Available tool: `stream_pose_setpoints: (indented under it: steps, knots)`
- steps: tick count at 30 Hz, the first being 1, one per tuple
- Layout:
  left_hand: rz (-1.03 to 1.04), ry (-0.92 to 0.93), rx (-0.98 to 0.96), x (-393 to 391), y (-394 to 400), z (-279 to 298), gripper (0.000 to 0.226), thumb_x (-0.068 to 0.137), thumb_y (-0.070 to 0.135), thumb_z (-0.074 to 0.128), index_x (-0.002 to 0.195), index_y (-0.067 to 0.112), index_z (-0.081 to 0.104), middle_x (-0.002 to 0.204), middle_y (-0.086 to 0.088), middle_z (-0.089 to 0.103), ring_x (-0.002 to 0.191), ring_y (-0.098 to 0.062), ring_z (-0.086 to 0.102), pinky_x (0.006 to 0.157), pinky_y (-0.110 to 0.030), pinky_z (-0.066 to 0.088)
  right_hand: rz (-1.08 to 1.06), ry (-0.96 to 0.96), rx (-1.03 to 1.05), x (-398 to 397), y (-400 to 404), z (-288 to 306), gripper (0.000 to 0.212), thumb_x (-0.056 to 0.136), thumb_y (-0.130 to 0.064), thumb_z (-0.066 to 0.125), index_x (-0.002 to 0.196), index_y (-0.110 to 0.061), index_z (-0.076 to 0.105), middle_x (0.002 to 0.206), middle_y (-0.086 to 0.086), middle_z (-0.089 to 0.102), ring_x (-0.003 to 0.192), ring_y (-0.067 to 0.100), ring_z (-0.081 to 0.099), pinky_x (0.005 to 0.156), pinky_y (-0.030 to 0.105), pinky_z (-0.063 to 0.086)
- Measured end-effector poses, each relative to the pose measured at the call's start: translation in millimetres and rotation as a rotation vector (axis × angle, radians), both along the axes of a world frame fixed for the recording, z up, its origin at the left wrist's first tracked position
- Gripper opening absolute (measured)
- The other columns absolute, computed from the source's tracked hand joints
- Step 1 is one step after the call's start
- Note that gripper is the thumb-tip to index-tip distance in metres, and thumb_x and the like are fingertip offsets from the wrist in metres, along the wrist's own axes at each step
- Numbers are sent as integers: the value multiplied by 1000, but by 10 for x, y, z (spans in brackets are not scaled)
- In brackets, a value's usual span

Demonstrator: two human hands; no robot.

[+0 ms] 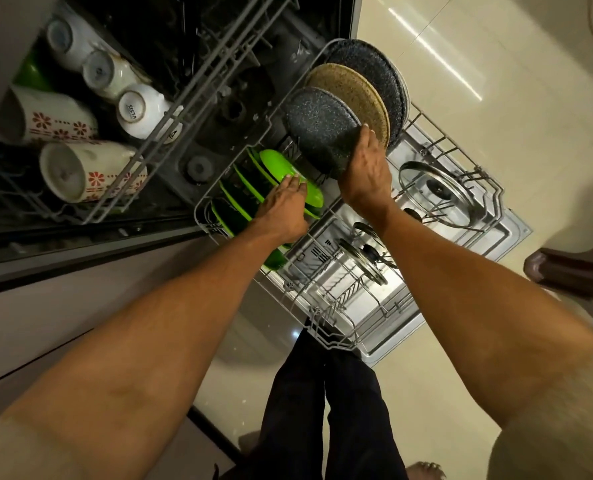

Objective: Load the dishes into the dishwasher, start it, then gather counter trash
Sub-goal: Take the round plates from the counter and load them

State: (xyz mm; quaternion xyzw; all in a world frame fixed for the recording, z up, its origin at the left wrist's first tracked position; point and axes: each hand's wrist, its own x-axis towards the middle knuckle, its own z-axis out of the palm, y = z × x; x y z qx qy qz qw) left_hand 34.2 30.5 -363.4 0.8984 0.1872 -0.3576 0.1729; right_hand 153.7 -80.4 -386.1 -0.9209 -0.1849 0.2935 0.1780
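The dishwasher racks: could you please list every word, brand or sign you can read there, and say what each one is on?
"SISTA", as far as it can be made out, printed on the base of a white cup standing upside down in the upper rack.
A small dark triangular mark on another white piece at the rack's edge: too small to read.
Dark printed marks on the inner door under the lower rack: too blurred to read.
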Motion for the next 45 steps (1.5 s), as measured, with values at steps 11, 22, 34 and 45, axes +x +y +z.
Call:
stream_pose_setpoints:
  steps: [11,22,34,45]
  knots:
    - [12,36,-2,-66,-40,32,84,90,14,62,158,2,14,167,-17,8,155,-29,5,125,-39,12,79,72,-40,-20,-156,172,94,86,5,52,160,-4,-5,168,18,-4,156,31,0,128,40,11]
    - [12,6,-39,-42,-320,267,87,88,15,63,159,3,13,167,-17,6,155,-29,3,126,-40,12,199,64,-98,-374,-417,555,85,96,-16,54,161,-6,1,169,17,1,156,30,8,126,40,18]
    - [-8,-1,-54,-83,-951,456,88,92,24,59,159,3,6,167,-15,3,155,-27,1,125,-36,6,397,114,-200,-754,-971,850,91,95,-40,58,162,-9,5,169,15,3,156,27,3,123,36,-1]
    - [99,70,-30,-284,-1986,400,89,95,32,55,159,4,0,167,-17,1,155,-28,0,127,-40,6,649,104,-224,-789,-1843,784,92,96,-42,59,161,-8,4,169,16,5,156,28,7,128,42,9]
